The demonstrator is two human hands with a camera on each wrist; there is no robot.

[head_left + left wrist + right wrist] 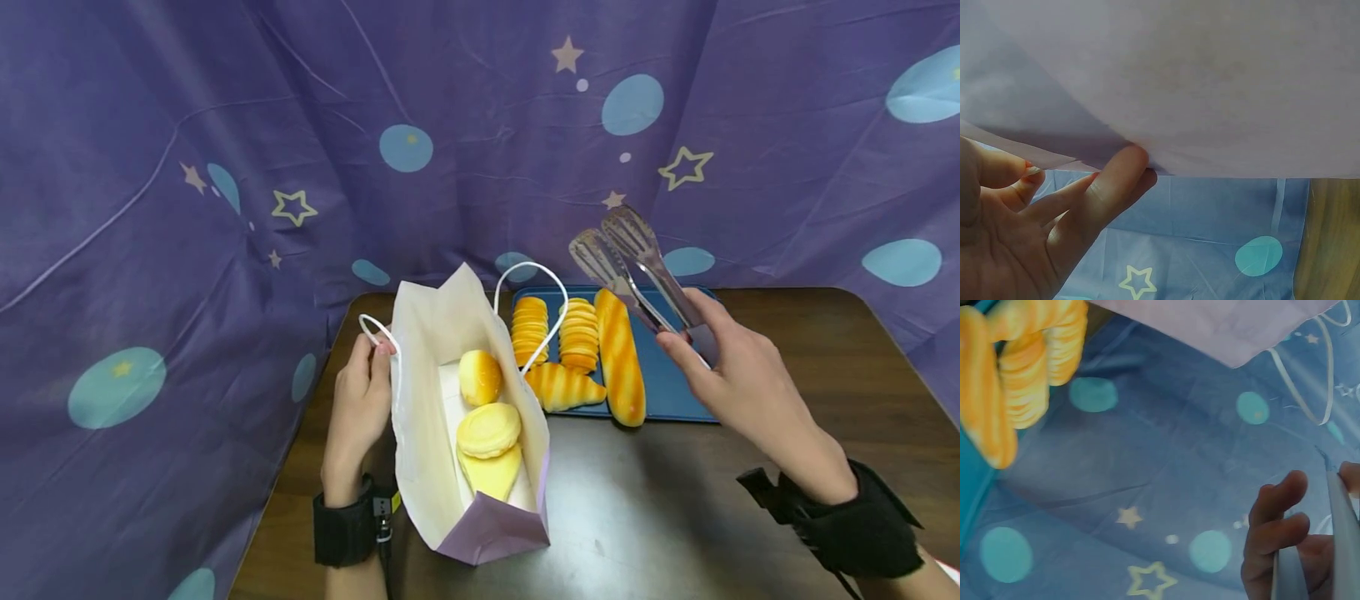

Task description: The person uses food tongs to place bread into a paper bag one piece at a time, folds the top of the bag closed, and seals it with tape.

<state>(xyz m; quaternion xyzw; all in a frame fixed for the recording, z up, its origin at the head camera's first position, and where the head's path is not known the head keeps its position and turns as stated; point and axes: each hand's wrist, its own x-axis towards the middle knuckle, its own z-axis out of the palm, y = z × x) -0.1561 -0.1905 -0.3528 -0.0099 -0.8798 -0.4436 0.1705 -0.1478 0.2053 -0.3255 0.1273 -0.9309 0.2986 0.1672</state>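
Note:
A paper bag (495, 529), purple outside and white inside, stands upright with its mouth towards the head camera. My left hand (362, 400) pinches its left edge near a white handle; the left wrist view shows thumb and fingers (1119, 178) at the paper's rim. Inside the bag are a golden bun (480, 377), a pale yellow round piece (489, 430) and a yellow tapered piece (491, 472) partly under it. My right hand (757, 383) holds metal tongs (666, 282), raised over the tray, their slotted ends apart with nothing between them.
A blue tray (675, 392) lies behind and right of the bag. On it are a long loaf (621, 358), a croissant (566, 388) and two ridged rolls (579, 333). The bag's right handle (558, 321) loops over the tray. A purple curtain (480, 208) hangs behind the table.

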